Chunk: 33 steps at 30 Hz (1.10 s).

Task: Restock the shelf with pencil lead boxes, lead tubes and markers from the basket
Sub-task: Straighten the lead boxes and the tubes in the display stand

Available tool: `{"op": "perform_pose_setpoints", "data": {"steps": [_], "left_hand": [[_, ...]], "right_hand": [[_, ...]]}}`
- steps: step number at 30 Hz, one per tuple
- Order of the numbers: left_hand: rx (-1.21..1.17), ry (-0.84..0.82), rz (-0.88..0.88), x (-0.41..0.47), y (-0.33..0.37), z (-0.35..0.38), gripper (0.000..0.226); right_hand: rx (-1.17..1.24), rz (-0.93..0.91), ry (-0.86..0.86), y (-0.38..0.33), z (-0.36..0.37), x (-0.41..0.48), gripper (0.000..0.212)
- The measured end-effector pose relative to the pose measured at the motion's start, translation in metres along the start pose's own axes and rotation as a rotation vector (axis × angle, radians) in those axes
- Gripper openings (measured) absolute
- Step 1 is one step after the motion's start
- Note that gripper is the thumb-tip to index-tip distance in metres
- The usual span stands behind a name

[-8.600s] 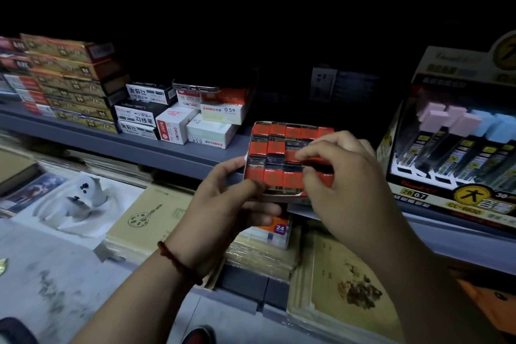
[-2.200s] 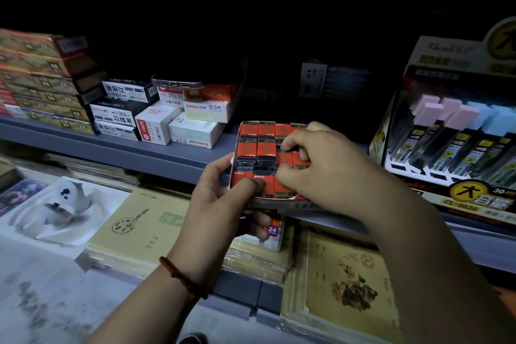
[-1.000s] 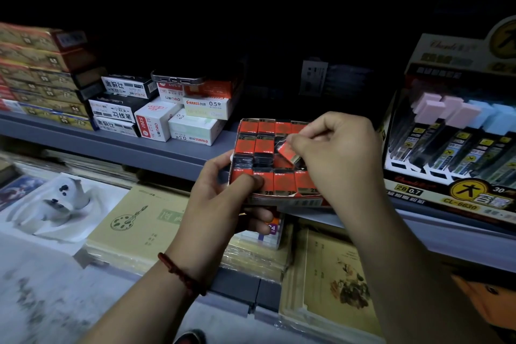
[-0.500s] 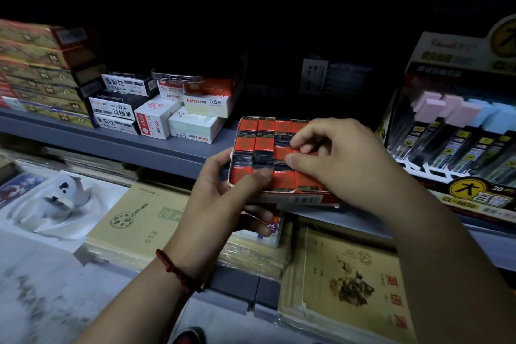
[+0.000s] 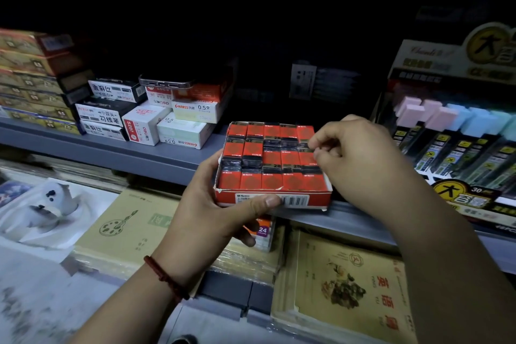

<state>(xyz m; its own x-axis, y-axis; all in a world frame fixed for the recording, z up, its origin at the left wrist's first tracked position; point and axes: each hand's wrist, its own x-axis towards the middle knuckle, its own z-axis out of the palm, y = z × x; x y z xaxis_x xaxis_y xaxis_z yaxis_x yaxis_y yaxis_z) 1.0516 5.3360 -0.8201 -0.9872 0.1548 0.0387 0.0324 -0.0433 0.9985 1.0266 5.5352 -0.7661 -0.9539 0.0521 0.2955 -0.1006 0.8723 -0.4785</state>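
white box: hanss 0.5 (lead tubes: 2b)

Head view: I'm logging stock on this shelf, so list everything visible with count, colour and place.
tray: one, red, held at the shelf edge, centre
lead cases: many, red and black, packed in the tray
shelf: one, grey, across the middle
small boxes: several, white and black, stacked on the shelf, left
phone: one, silver-edged, atop those boxes
long boxes: a stack, brown, far left
display stand: one, black and yellow, right, holding tubes with pink and blue caps
pads: several, tan, below the shelf
bracelet: one, red, left wrist
left grip: one, holds the tray's near left corner
right grip: one, curled at the tray's right side; pinch unclear
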Motion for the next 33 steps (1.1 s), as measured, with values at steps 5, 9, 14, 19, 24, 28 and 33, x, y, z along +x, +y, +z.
{"op": "perform_pose_setpoints", "data": {"steps": [5,9,14,19,24,28,33], "left_hand": [[-0.006,-0.008,-0.003,0.001,-0.003,-0.002,0.078],[-0.005,0.000,0.005,0.002,-0.003,-0.001,0.077],[-0.004,-0.002,0.007,0.002,-0.003,-0.001,0.077],[-0.002,0.004,0.010,0.003,-0.004,-0.001,0.078],[0.011,0.003,0.008,0.003,-0.005,-0.002,0.080],[0.040,-0.009,0.010,0.002,-0.005,-0.003,0.081],[0.044,-0.012,0.017,0.002,-0.005,-0.003,0.076]], "right_hand": [[-0.082,0.023,-0.054,-0.004,0.001,-0.001,0.012],[-0.134,0.049,-0.168,-0.007,0.007,0.000,0.034],[-0.072,0.055,-0.153,-0.004,0.005,0.001,0.034],[-0.040,0.061,-0.156,-0.004,0.007,0.003,0.012],[-0.110,0.051,-0.162,-0.008,0.013,0.004,0.012],[-0.143,0.018,-0.163,-0.010,0.016,0.007,0.010],[-0.083,-0.006,-0.163,-0.007,0.007,0.005,0.008]]}}
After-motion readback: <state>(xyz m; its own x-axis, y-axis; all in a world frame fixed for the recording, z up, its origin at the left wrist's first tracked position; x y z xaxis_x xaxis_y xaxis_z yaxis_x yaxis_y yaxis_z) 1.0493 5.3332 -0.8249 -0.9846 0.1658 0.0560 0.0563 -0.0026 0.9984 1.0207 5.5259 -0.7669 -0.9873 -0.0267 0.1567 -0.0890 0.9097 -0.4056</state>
